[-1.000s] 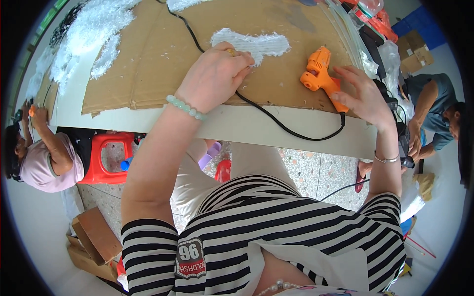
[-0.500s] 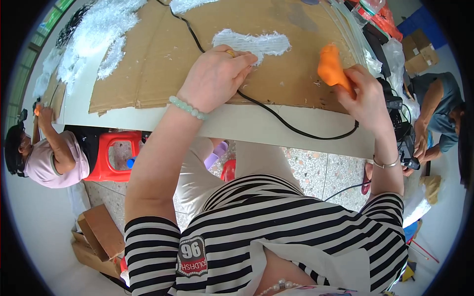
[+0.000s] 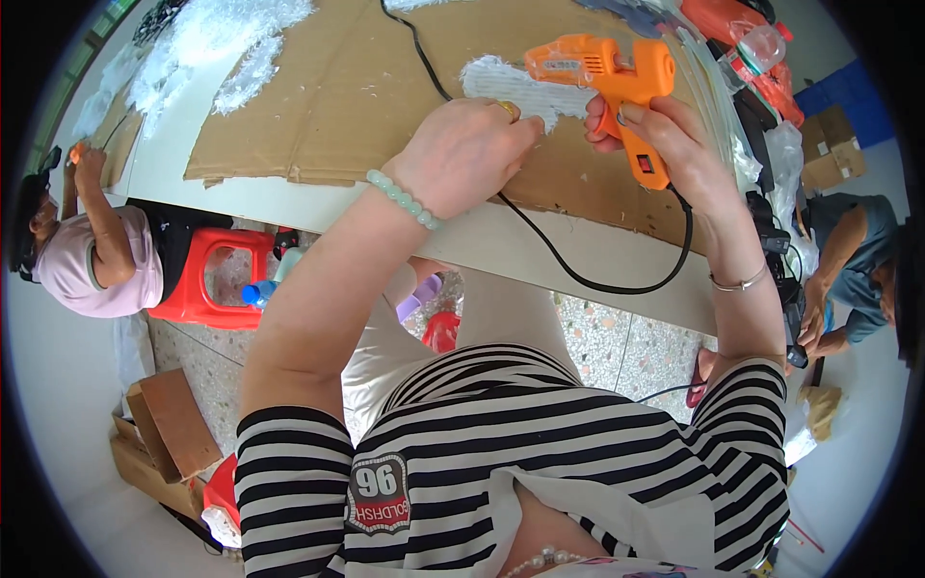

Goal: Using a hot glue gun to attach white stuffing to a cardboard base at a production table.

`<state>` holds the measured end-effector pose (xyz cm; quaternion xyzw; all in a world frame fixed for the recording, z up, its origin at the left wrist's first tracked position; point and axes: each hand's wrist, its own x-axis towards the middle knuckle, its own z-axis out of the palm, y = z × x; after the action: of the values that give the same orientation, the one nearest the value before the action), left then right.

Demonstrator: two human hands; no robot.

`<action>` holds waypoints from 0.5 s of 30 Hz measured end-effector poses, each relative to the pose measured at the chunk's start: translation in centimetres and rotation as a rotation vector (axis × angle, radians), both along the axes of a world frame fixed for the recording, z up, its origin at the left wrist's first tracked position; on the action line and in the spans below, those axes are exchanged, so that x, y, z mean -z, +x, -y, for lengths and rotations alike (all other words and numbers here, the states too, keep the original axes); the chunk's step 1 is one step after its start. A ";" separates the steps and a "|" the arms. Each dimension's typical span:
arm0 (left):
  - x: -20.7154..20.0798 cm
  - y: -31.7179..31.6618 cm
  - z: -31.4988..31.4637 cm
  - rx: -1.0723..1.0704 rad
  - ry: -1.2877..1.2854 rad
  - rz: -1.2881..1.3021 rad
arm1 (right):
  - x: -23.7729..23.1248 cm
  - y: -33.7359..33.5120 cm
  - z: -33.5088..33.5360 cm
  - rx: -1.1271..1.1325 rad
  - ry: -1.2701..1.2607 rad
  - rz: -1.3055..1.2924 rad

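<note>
My right hand (image 3: pixel 689 159) is wrapped round the handle of an orange hot glue gun (image 3: pixel 652 77), its nozzle pointing left above a white ribbed piece with frayed edges (image 3: pixel 511 89). That piece lies flat on a brown cardboard sheet (image 3: pixel 318 106). My left hand (image 3: pixel 462 154), with a green bead bracelet at the wrist, rests palm down at the piece's near edge. Its fingers are bent together against that edge, and the fingertips are partly hidden. From the gun's handle a black cord (image 3: pixel 597 286) loops down and passes beneath my left hand.
White shredded fluffy material (image 3: pixel 226 48) is heaped at the far left of the table. A plastic bottle (image 3: pixel 761 48) and clear bags stand at the back right. A co-worker sits at the left beside a red stool (image 3: pixel 217 289); another person works at the right.
The glue gun has swung from pointing away to pointing left, closer over the white piece. My left hand and the white piece appear shifted slightly right as the view moved.
</note>
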<state>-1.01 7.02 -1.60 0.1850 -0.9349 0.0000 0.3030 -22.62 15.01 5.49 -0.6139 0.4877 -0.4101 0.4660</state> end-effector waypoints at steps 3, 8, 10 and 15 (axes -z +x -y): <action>-0.2 -0.1 0.0 -0.010 0.020 0.022 | 0.6 0.2 1.5 -0.030 0.010 -0.080; -0.3 0.3 0.1 0.006 -0.008 0.030 | 1.7 0.9 2.4 0.033 -0.006 -0.314; -0.3 0.2 0.1 -0.010 -0.036 0.058 | 1.9 1.5 2.6 0.086 -0.059 -0.333; -0.6 0.5 -0.1 -0.011 -0.026 0.067 | 2.0 1.4 3.2 0.104 0.028 -0.423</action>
<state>-0.55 7.14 -1.01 0.1860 -0.9434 0.0200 0.2737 -21.26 11.86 3.51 -0.6536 0.6113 -0.2890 0.3400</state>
